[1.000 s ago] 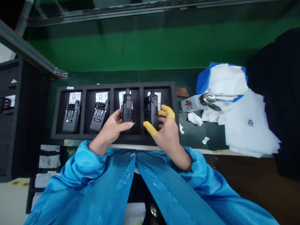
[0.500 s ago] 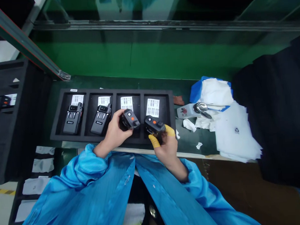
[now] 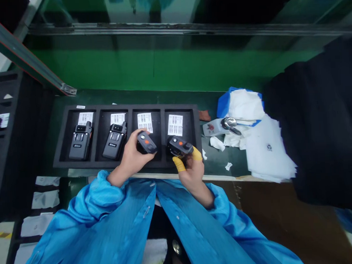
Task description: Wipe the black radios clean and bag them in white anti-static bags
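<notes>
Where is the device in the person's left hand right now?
In the head view, the device is just left of centre, held by the left hand over the third compartment from the left in the black tray, below a white label.

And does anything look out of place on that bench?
Mildly: a crumpled tissue and a paper scrap lie loose right of the black tray, like litter. The second handset from the left lies slanted inside the tray, not straight.

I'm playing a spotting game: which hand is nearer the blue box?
Right. The right hand is left of the blue box and lower in view; the left hand is farther left.
</notes>
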Motion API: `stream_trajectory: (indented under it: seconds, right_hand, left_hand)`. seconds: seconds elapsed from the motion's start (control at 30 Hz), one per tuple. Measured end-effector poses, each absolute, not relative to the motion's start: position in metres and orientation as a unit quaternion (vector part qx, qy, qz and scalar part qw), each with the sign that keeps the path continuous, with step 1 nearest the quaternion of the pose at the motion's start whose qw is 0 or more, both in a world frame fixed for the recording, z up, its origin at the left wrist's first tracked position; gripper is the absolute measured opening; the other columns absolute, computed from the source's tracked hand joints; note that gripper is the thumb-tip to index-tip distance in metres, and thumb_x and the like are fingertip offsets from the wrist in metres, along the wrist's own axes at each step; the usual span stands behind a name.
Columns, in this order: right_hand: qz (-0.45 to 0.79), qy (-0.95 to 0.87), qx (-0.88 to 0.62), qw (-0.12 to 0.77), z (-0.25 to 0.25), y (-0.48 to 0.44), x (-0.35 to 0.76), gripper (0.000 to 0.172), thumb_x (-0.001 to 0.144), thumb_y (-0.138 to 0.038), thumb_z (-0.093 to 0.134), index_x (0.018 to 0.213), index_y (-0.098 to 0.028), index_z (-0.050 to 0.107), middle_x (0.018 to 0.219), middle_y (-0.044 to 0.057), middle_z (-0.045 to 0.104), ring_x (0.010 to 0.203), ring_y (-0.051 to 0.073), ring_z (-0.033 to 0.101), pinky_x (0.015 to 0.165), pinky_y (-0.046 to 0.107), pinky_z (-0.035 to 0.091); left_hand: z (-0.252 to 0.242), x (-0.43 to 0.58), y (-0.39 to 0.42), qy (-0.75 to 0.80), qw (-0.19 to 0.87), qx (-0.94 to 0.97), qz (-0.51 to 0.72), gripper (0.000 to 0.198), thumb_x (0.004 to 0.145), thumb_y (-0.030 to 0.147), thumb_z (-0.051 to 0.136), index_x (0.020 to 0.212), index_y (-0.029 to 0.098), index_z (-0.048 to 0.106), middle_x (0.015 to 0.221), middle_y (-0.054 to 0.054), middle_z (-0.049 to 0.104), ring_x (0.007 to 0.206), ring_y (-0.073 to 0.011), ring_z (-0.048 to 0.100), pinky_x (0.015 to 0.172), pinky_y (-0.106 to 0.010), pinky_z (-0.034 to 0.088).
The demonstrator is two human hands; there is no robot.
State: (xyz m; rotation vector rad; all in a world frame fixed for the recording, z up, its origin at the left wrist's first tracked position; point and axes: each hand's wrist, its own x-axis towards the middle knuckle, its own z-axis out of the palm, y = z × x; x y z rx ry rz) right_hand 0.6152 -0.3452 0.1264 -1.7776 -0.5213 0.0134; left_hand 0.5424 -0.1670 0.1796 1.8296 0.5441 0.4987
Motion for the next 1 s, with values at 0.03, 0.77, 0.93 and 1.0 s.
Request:
stream_trajectory:
  seconds: [0.03, 0.77, 0.93, 1.0]
  right_hand:
    - [0.038, -0.206, -0.743, 0.635, 0.129, -0.345, 0.618, 0.053, 0.080, -0.040, 0.065, 0.128, -0.025, 0.049, 0.120, 0.011, 0.067, 0.110, 0.024, 0.066, 0.095, 0.045, 0.055]
    - [0.458, 0.082, -0.486, 0.739, 0.177, -0.336, 0.647, 0.022, 0.083, -0.034, 0.045, 0.094, -0.022, 0.060, 0.099, 0.007, 0.073, 0.068, 0.015, 0.064, 0.052, 0.029, 0.052]
    - [0.402, -0.060, -0.576, 0.709, 0.170, -0.343, 0.660, 0.031, 0.086, -0.041, 0.045, 0.105, -0.023, 0.061, 0.106, 0.009, 0.073, 0.077, 0.021, 0.069, 0.060, 0.040, 0.058]
    - [0.354, -0.107, -0.611, 0.700, 0.171, -0.341, 0.673, 0.037, 0.084, -0.043, 0.051, 0.115, -0.025, 0.059, 0.109, 0.008, 0.072, 0.082, 0.022, 0.070, 0.066, 0.043, 0.059]
  left_hand:
    - [0.182, 0.543, -0.167, 0.256, 0.574, 0.749, 0.210, 0.063, 0.056, 0.024, 0.083, 0.111, 0.021, 0.054, 0.106, -0.005, 0.065, 0.107, -0.0260, 0.062, 0.101, -0.044, 0.046]
    - [0.204, 0.536, -0.162, 0.166, 0.814, 0.554, 0.065, 0.128, 0.051, 0.034, 0.092, 0.150, 0.048, 0.014, 0.147, -0.008, 0.044, 0.113, -0.0298, 0.063, 0.082, -0.041, 0.060]
    - [0.210, 0.537, -0.161, 0.170, 0.806, 0.562, 0.081, 0.119, 0.056, 0.025, 0.089, 0.151, 0.043, 0.020, 0.146, -0.007, 0.047, 0.115, -0.0281, 0.061, 0.087, -0.039, 0.058]
    - [0.214, 0.542, -0.156, 0.181, 0.817, 0.541, 0.085, 0.107, 0.061, 0.025, 0.085, 0.149, 0.040, 0.027, 0.139, -0.006, 0.054, 0.115, -0.0273, 0.061, 0.090, -0.041, 0.057]
